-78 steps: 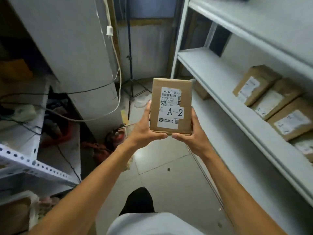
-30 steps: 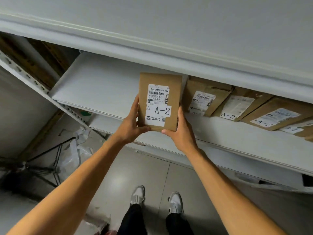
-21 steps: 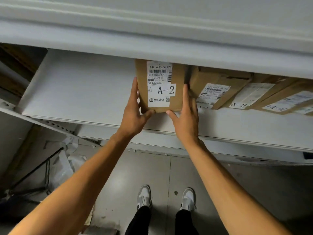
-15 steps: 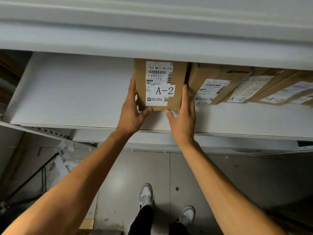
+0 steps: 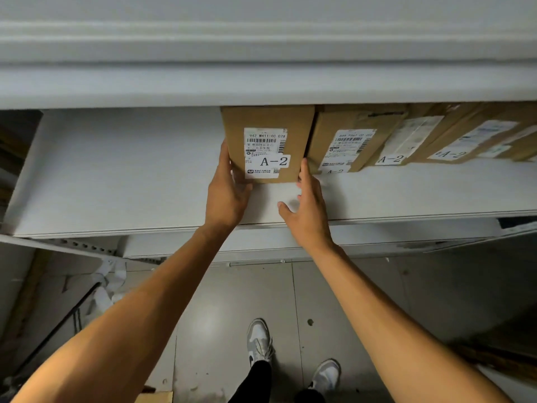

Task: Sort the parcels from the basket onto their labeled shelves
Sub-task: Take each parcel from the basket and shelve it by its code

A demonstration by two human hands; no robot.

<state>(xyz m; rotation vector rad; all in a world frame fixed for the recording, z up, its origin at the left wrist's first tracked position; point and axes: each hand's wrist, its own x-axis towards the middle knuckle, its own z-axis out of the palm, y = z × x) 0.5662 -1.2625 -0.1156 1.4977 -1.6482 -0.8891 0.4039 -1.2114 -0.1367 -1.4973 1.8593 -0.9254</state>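
A brown cardboard parcel [image 5: 266, 146] with a white "A-2" label stands on the white shelf [image 5: 116, 175], close against the row of other A-2 parcels [image 5: 348, 141] to its right. My left hand [image 5: 225, 196] holds its left side, fingers up along the edge and thumb at its lower front corner. My right hand [image 5: 309, 210] has straight fingers; its fingertips touch the parcel's lower right corner and its thumb is spread away over the shelf.
The upper shelf board [image 5: 261, 82] overhangs and hides the parcels' tops. More A-2 parcels [image 5: 453, 141] lean further right. Bare shelf surface lies to the left. Below are a lower shelf [image 5: 174, 245], the tiled floor, my shoes [image 5: 258, 341] and a black stand leg [image 5: 58, 324].
The parcel went from held in front of me onto the shelf, pushed back beside the other A-2 parcels. My right thumb has since come off its lower edge.
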